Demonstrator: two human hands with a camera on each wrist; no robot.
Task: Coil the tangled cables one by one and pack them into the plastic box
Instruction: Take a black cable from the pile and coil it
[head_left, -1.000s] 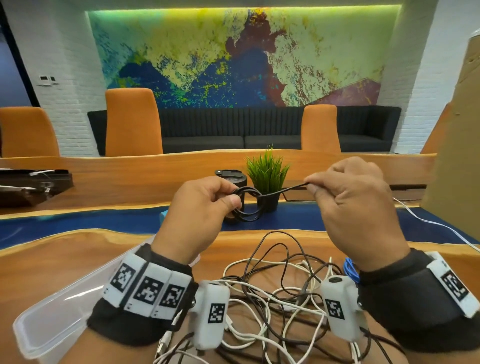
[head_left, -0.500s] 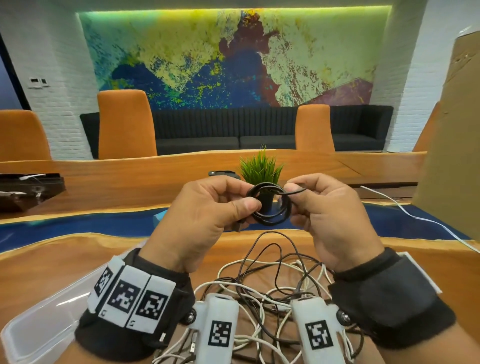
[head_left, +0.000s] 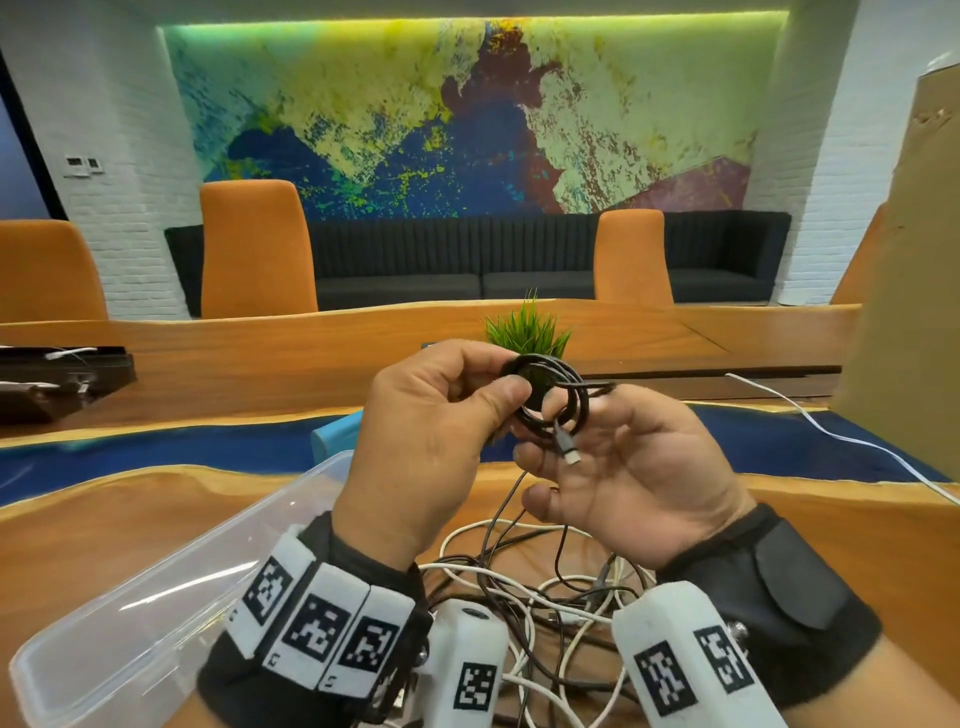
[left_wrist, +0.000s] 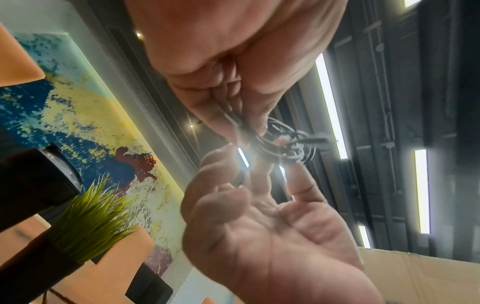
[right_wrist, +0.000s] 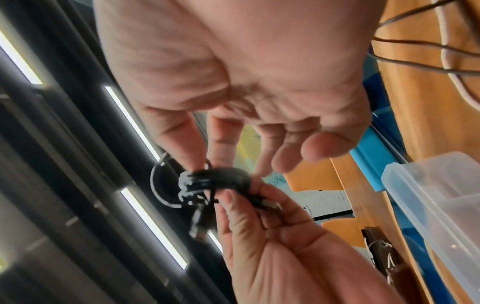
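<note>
A small black coiled cable (head_left: 569, 397) is up in the air over the table, and my left hand (head_left: 506, 375) pinches its left side between thumb and forefinger. Its grey connector (head_left: 563, 444) hangs down over my right hand (head_left: 587, 467), which is palm up with relaxed fingers reaching to the coil. The right wrist view shows the coil (right_wrist: 215, 179) touched by right fingertips and pinched by the left hand. A tangle of black and white cables (head_left: 545, 587) lies on the wood below. The clear plastic box (head_left: 156, 613) sits at the left.
A small potted grass plant (head_left: 527, 327) stands just behind the hands. A loose white cable (head_left: 831, 431) runs along the right, beside a tall cardboard panel (head_left: 909, 260). A blue object (head_left: 332, 436) lies past the box, a dark tray (head_left: 52, 379) at far left.
The right hand brought the stretched cable end in to the coil, let it go and turned palm up with its fingers relaxed. The left hand kept its pinch and moved slightly right.
</note>
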